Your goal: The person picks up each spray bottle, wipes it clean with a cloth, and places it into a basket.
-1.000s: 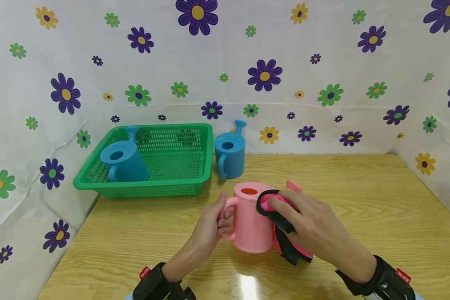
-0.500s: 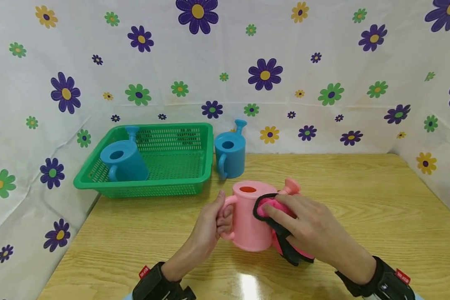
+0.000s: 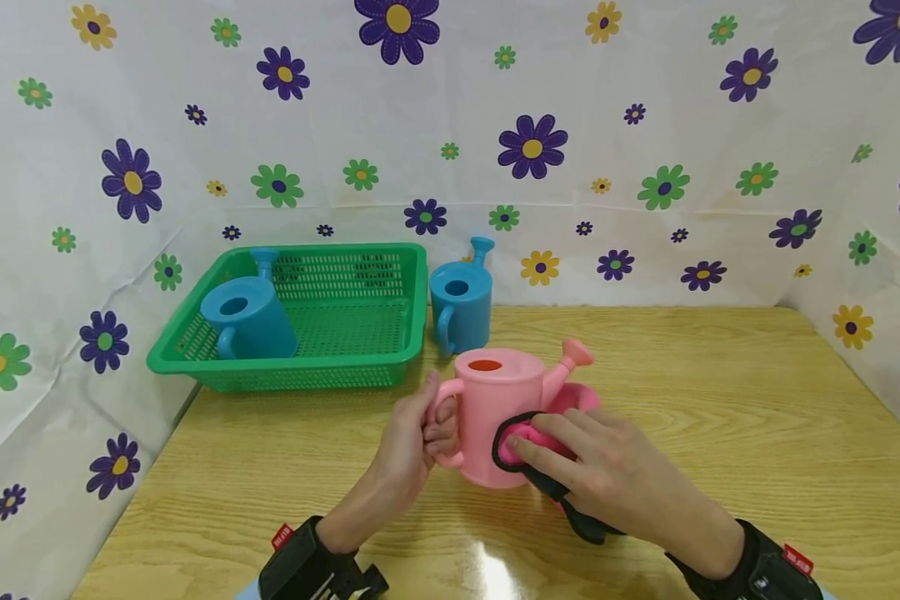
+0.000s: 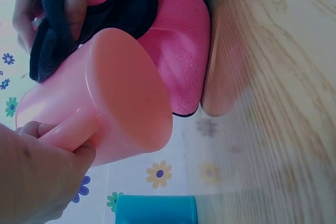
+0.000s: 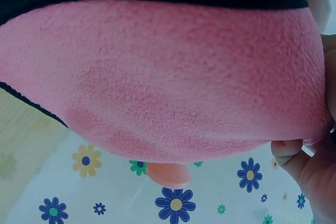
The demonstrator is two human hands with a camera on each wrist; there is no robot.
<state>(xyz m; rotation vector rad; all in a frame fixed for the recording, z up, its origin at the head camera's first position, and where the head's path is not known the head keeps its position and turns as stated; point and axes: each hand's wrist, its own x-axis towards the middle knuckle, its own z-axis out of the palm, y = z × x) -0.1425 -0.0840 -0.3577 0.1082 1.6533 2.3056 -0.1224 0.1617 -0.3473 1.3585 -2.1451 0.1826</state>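
Note:
In the head view a pink watering can [image 3: 487, 408] is held by its handle in my left hand [image 3: 408, 442]. The left wrist view shows its flat base [image 4: 134, 93] raised off the table. My right hand [image 3: 607, 467] grips a pink and dark grey cloth [image 3: 521, 442] and presses it on the can's side, below the spout [image 3: 562, 371]. Part of the cloth hangs down beneath the right hand. Up close in the right wrist view, the fleecy cloth [image 5: 173, 82] covers most of the can, and only the spout's end [image 5: 168, 174] peeks out.
A green plastic basket [image 3: 307, 375] stands at the back left with a blue watering can [image 3: 251, 321] inside. Beside it another blue watering can [image 3: 461, 308] stands upright on the wooden table [image 3: 720, 417]. A flower-patterned cloth [image 3: 450, 100] hangs behind.
The pink can has risen slightly and shifted left, with my left hand on its handle. The cloth has slid from near the can's top down its side, and the spout shows more fully.

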